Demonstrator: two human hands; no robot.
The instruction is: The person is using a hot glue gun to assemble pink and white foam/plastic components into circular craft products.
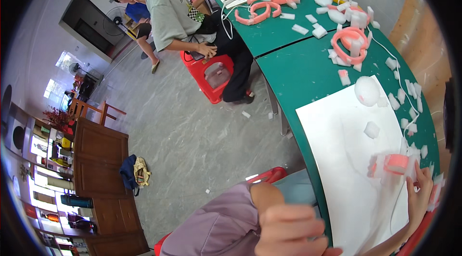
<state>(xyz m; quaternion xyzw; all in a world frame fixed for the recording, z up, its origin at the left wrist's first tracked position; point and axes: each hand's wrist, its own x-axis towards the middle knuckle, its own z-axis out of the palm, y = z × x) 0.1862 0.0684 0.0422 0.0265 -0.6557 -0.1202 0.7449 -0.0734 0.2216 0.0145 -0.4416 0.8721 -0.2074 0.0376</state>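
Note:
My left hand [291,232] is raised close to the view at the lower middle, its fingers curled into a fist. Whatever it holds, if anything, is hidden. My right hand [419,193] is at the table's right side, its fingers bent at the end of a curved pink foam strip [397,164] with white foam against it. Beneath them lies a large white sheet [346,160]. A rounded white foam piece [367,91] and a small white foam block [371,130] rest on its far part.
Pink foam rings [349,44], white foam bits and a white cable [385,46] are spread over the green table [293,78]. A co-worker [178,20] sits on a red stool [211,80] to the far left. Wooden cabinets [101,155] and a bag [134,172] are farther left.

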